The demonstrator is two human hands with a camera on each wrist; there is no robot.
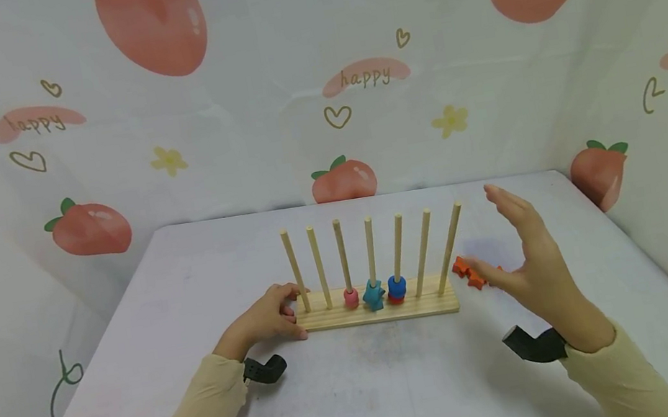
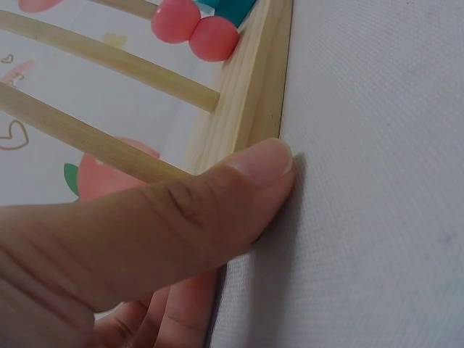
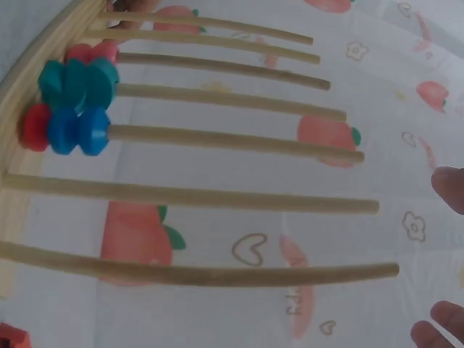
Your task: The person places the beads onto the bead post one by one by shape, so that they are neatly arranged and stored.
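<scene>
A wooden peg rack (image 1: pixel 326 323) with several upright rods stands mid-table. My left hand (image 1: pixel 269 317) grips its left end; in the left wrist view the thumb (image 2: pixel 217 192) lies along the base's front edge. Pink round beads (image 1: pixel 351 299) sit low on the third rod from the left. Teal star-shaped beads (image 1: pixel 374 295) are stacked on the fourth rod, and blue beads (image 1: pixel 396 287) rest over a red one (image 3: pixel 35 127) on the fifth. Raised right of the rack, my right hand (image 1: pixel 543 270) has its fingers extended and thumb spread, holding nothing.
Several orange star-shaped beads (image 1: pixel 475 279) lie on the table right of the rack, partly behind my right thumb. A white cloth (image 1: pixel 268 124) printed with peaches hangs behind and beside the white table (image 1: pixel 363 393).
</scene>
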